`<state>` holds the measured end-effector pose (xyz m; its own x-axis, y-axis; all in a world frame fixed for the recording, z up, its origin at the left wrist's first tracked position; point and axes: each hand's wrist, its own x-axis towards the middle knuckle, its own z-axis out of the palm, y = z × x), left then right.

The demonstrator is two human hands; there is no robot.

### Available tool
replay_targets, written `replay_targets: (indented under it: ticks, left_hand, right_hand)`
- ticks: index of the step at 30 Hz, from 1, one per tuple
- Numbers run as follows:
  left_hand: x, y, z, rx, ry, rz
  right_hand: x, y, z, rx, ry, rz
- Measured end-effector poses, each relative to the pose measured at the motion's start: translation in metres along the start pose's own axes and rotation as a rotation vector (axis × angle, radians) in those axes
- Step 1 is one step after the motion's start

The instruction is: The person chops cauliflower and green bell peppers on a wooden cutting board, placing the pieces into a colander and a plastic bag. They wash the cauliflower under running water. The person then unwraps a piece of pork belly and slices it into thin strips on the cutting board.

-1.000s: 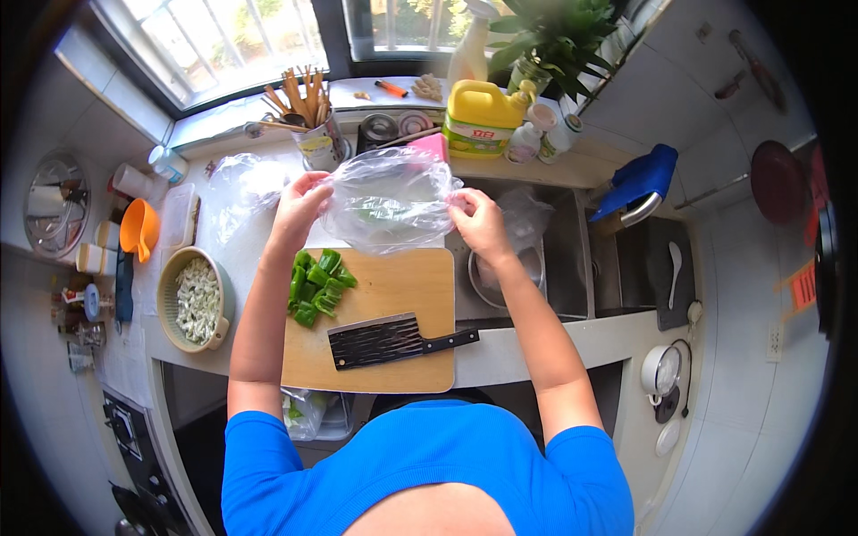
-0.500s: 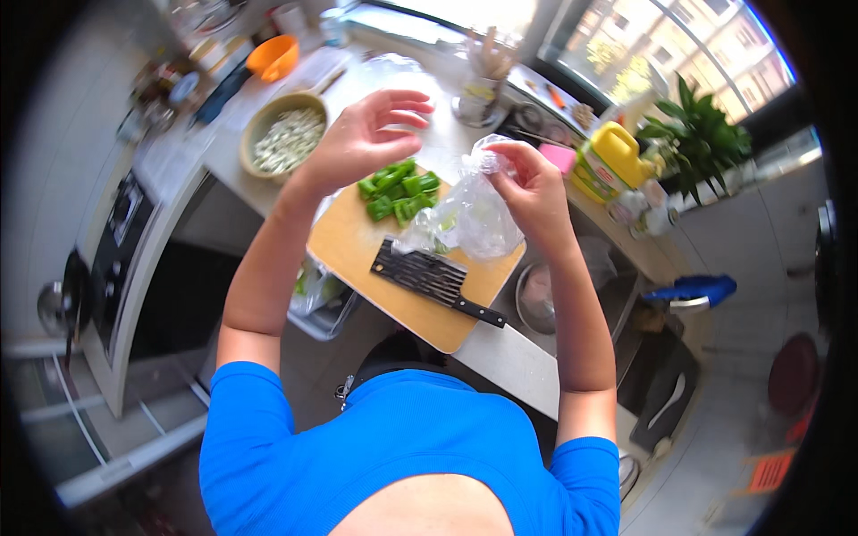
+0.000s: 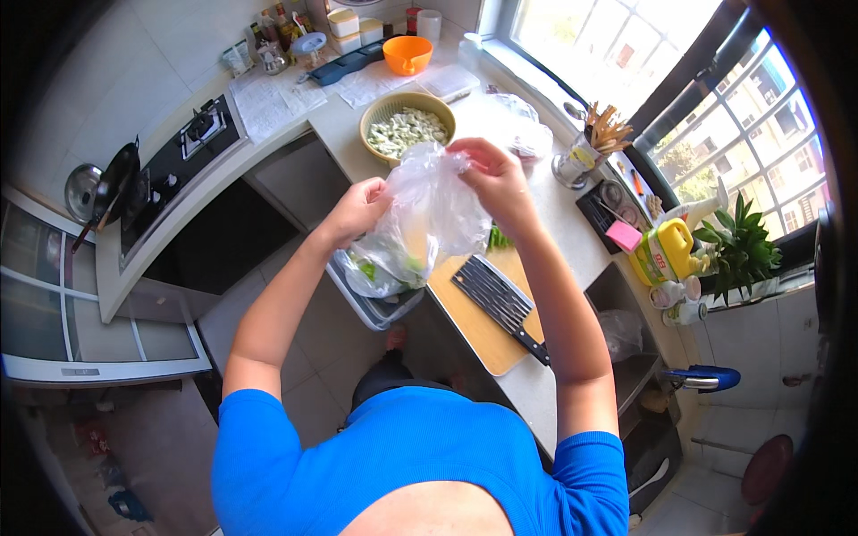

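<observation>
A clear thin plastic bag (image 3: 442,201) hangs stretched between my hands. My left hand (image 3: 359,214) pinches its left edge; my right hand (image 3: 494,181) grips its upper right edge. Beneath the bag is a grey bin (image 3: 393,313) with a plastic liner and some green scraps (image 3: 367,268). Right of the bag, a black-patterned cleaver (image 3: 493,298) lies on the wooden cutting board (image 3: 492,353). Cut green pepper (image 3: 499,238) shows at the board's far side, mostly hidden behind the bag and my right arm.
A colander (image 3: 369,114) of chopped pale-green food stands beyond my hands, with an orange bowl (image 3: 408,55) behind it. Along the window are a utensil holder (image 3: 573,166), a pink sponge (image 3: 624,236) and a yellow jug (image 3: 663,255). The stove (image 3: 183,170) is at left.
My left hand, open and empty before, has taken hold of the bag. The bag has moved left from over the board to above the bin, and my view has turned right.
</observation>
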<state>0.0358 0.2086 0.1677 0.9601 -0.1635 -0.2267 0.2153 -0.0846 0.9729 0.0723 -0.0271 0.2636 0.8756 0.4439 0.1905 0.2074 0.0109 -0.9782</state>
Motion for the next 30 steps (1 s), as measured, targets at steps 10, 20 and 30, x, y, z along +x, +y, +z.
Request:
replay_targets:
  ticks: [10, 20, 30]
  left_hand:
    - [0.003, -0.027, -0.036, -0.881, 0.029, -0.326]
    - [0.004, -0.186, -0.124, 0.368, 0.398, -0.145]
    - [-0.006, -0.206, -0.077, 0.041, 0.414, -0.273]
  right_hand:
    - [0.018, 0.095, 0.107, -0.548, -0.352, -0.019]
    - [0.047, 0.134, 0.100, -0.291, -0.337, 0.567]
    - [0.074, 0.173, 0.098, -0.575, -0.614, 0.811]
